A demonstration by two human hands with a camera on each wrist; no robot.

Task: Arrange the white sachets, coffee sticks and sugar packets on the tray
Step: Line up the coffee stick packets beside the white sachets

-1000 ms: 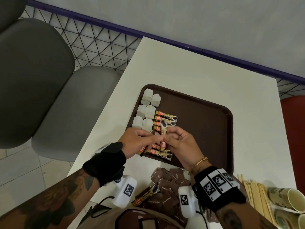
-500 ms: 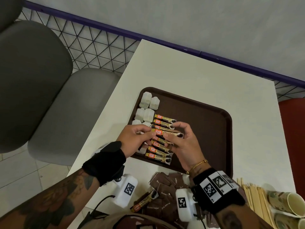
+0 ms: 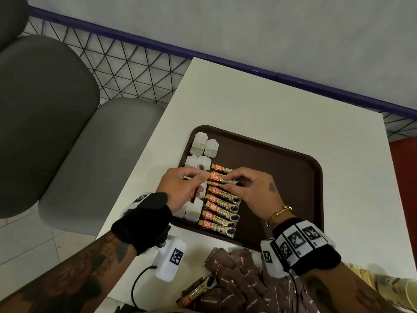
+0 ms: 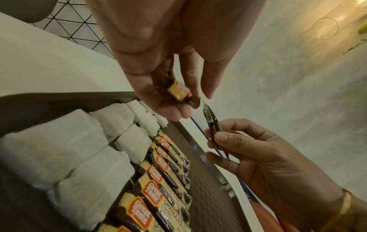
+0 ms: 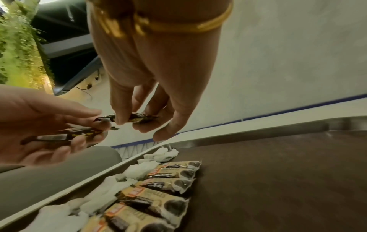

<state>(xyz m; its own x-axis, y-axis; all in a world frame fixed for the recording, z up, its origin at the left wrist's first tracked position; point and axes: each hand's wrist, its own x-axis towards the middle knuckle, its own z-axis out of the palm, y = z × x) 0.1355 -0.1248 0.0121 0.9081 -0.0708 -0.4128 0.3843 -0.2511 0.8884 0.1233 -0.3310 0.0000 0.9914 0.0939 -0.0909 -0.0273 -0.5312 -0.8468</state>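
Note:
On the brown tray (image 3: 282, 177), white sachets (image 3: 204, 145) lie in a column on the left, with a row of coffee sticks (image 3: 220, 213) beside them. Just over the far end of that row, both hands hold one coffee stick (image 3: 217, 176) level. My left hand (image 3: 203, 177) pinches its orange end, and my right hand (image 3: 230, 179) pinches its dark end (image 5: 137, 118). The left hand also grips a spare coffee stick (image 5: 65, 135) in its curled fingers. Brown sugar packets (image 3: 237, 279) lie heaped on the white table (image 3: 270, 109) in front of the tray.
One loose coffee stick (image 3: 198, 290) lies beside the sugar heap. Wooden stirrers (image 3: 365, 276) and paper cups (image 3: 401, 290) stand at the front right. Grey chairs (image 3: 45, 109) stand left of the table. The tray's right half is bare.
The stick between my hands has turned from upright to level. Both hands have carried it away from me to the far end of the coffee row.

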